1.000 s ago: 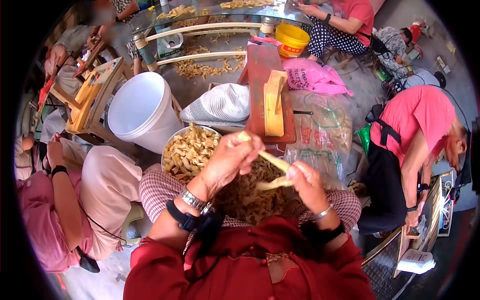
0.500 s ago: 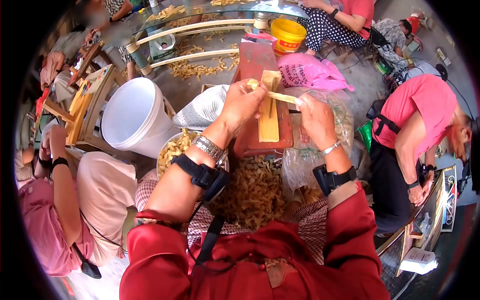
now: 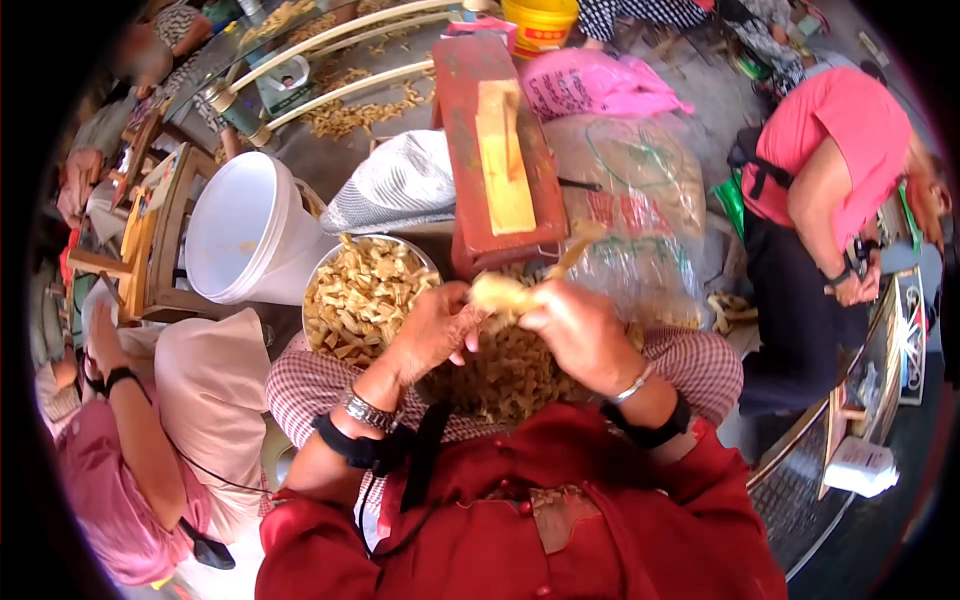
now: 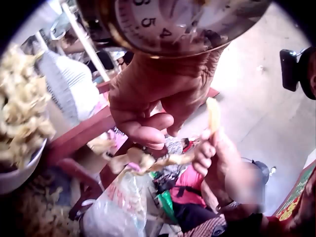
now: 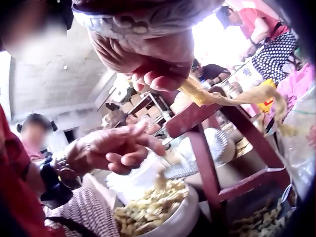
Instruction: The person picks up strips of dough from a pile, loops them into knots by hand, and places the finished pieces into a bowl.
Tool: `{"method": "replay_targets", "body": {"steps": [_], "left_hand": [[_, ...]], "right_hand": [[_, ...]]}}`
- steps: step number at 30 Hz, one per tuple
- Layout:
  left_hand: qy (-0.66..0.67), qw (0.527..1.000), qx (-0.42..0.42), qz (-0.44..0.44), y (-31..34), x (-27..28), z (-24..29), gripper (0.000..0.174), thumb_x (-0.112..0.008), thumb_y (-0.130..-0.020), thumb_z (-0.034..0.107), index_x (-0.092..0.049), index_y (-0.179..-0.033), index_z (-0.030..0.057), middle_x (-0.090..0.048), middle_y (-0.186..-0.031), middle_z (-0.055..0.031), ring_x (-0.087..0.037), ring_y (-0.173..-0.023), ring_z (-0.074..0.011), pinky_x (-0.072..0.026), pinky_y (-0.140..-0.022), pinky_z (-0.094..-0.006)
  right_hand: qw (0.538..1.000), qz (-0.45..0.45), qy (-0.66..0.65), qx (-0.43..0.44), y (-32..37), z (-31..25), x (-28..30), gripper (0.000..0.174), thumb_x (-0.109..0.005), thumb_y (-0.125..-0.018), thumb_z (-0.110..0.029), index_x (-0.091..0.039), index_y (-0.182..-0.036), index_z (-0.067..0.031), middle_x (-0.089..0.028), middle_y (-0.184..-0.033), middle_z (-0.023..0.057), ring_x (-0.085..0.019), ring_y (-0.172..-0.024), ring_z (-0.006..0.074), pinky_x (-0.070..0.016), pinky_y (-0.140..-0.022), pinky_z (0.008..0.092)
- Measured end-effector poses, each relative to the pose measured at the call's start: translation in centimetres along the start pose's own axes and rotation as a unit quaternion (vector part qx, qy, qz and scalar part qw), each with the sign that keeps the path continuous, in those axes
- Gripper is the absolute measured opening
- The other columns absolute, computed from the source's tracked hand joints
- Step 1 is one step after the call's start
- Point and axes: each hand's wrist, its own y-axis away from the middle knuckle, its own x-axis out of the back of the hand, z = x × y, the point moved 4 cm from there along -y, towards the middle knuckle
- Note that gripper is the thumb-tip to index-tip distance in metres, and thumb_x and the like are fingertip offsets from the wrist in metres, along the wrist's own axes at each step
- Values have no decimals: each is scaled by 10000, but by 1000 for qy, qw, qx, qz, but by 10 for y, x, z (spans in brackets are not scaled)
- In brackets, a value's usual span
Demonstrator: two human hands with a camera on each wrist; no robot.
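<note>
An informal hand-work workshop on a bare concrete floor (image 3: 340,170), where several people sit close together on low seats. A red wooden bench (image 3: 462,215) carries a pale wooden block (image 3: 502,160); around it stand a white bucket (image 3: 240,230), a yellow bucket (image 3: 540,22), plastic sacks (image 3: 640,190) and a bowl (image 3: 325,262) heaped with yellowish pieces (image 3: 365,300), with more strewn under a glass-topped table (image 3: 330,35)

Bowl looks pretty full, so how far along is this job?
Done, it seems: the bowl is heaped with cut yellow pieces. In hand: the right hand grips one pale strip, the left hand loose beside it. Probably left: the big pile on the lap.
</note>
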Motion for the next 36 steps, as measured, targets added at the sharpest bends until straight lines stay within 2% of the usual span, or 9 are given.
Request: {"method": "replay_targets", "body": {"steps": [3, 6, 10, 14, 18, 22, 27, 32, 36], "left_hand": [[297, 950, -41, -90, -1, -27, -51, 404, -575, -913, 367, -616, -934, -35, -628, -764, -74, -612, -653, -129, -512, -530, -264], [348, 917, 169, -101, -4, -47, -46, 384, -574, -910, 345, -595, -1008, -26, -644, -851, -94, -616, -679, -178, -526, -670, -293], [413, 888, 74, -185, -7, -43, -34, 282, -621, -889, 249, -601, -994, -12, -631, -794, -60, -576, -629, -120, -469, -569, -208], [200, 977, -62, -40, -7, -35, -32, 126, -603, -895, 112, -606, -948, -1, -589, -769, 25, -468, -589, -34, -386, -523, -177], [-18, 994, -102, -23, 16, -40, 1, 127, -563, -928, 127, -623, -918, 16, -581, -744, 34, -494, -617, -45, -391, -554, -186], [-303, 842, -406, 186, 47, -28, 47, 161, -572, -773, -72, -592, -919, -9, -582, -966, -122, -587, -745, -218, -487, -679, -293], [-353, 809, -445, 152, 64, -28, 62, 202, -571, -746, -63, -555, -929, 22, -585, -1013, -123, -597, -818, -334, -505, -676, -350], [-72, 967, -246, 9, 49, -23, 34, 141, -567, -867, -1, -556, -1007, 10, -615, -889, -38, -584, -801, -99, -468, -700, -239], [288, 932, -175, -133, 53, -36, 31, 270, -602, -873, 59, -537, -1133, 23, -607, -914, -4, -544, -779, -49, -422, -654, -171]], "right_hand": [[995, -86, -10, 46, 26, -19, -44, 165, -629, -831, -184, -520, -790, -67, -544, -702, 105, -579, -656, 296, -463, -584, 385], [984, -152, -84, 37, 51, -25, -75, 165, -581, -875, -202, -516, -848, -52, -543, -752, 136, -576, -703, 314, -441, -625, 416], [982, -119, -145, -20, 61, -28, -68, 102, -556, -901, -129, -553, -899, -27, -559, -745, 100, -586, -664, 261, -453, -599, 329], [944, 105, -194, -243, 57, 3, -36, 157, -451, -949, -114, -561, -916, -6, -622, -897, 73, -601, -759, 144, -482, -689, 287], [973, 168, -89, -128, 42, 21, -35, 167, -457, -954, -148, -533, -944, 1, -571, -863, 101, -570, -635, 135, -473, -603, 281], [917, 123, -247, -288, 42, 22, -49, 191, -482, -923, -168, -522, -852, 5, -453, -660, 61, -454, -586, 101, -407, -571, 277], [934, -21, -261, -243, 32, 10, -34, 262, -457, -909, -193, -519, -788, 31, -421, -609, 72, -406, -585, 128, -379, -568, 301], [990, -36, -112, -74, 38, -6, -23, 324, -513, -931, -301, -529, -993, 16, -552, -813, 137, -542, -683, 252, -434, -649, 323], [991, 20, -118, -64, 45, -16, -21, 280, -527, -933, -241, -511, -1076, -1, -575, -887, 145, -590, -774, 287, -462, -715, 329]]}}
